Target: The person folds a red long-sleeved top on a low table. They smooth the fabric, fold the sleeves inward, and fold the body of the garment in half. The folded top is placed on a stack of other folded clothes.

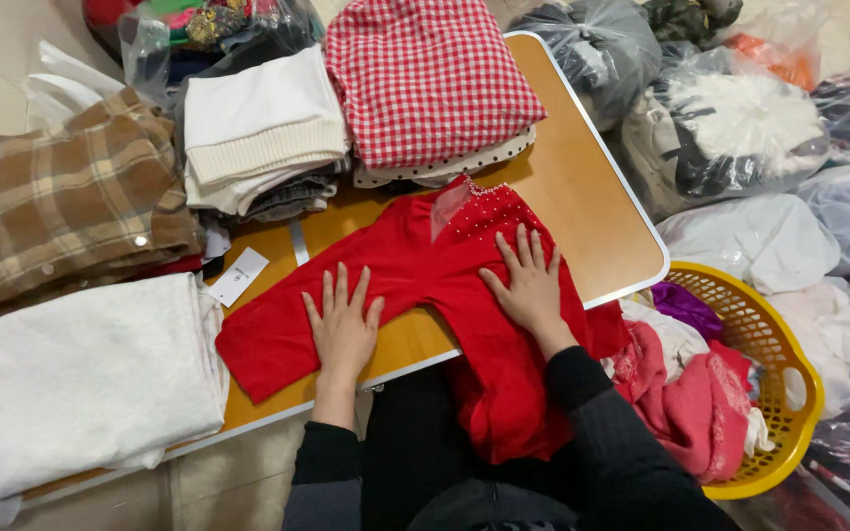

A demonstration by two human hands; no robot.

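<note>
**Red garment pressed flat at the table's near edge**

Along the table's left edge a folded white textured fabric (pixel 81 379) is seen, with a folded brown plaid garment (pixel 66 202) behind it near the far left corner. A stack of cream and white knitwear (pixel 258 128) and a folded red-and-white checked cloth (pixel 425 74) are ranged along the far edge.

The smoothing step appears to be in hand. The left hand (pixel 343 324) is laid flat, fingers spread, on the outstretched sleeve of the red long-sleeved top with beaded neckline (pixel 425 265); nothing is gripped. The right hand (pixel 531 285) is likewise pressed open-palmed on the body of the top, holding nothing. The top is spread across the wooden table (pixel 582 187) near its near edge, its hem hanging over that edge into the lap.

A fold would probably call for the sleeve to be brought inward. Bare wood is left only towards the right edge. Beyond the near right corner a yellow plastic basket (pixel 789 364) of pink clothes stands close, and bagged clothing (pixel 739 128) crowds the right side.
</note>
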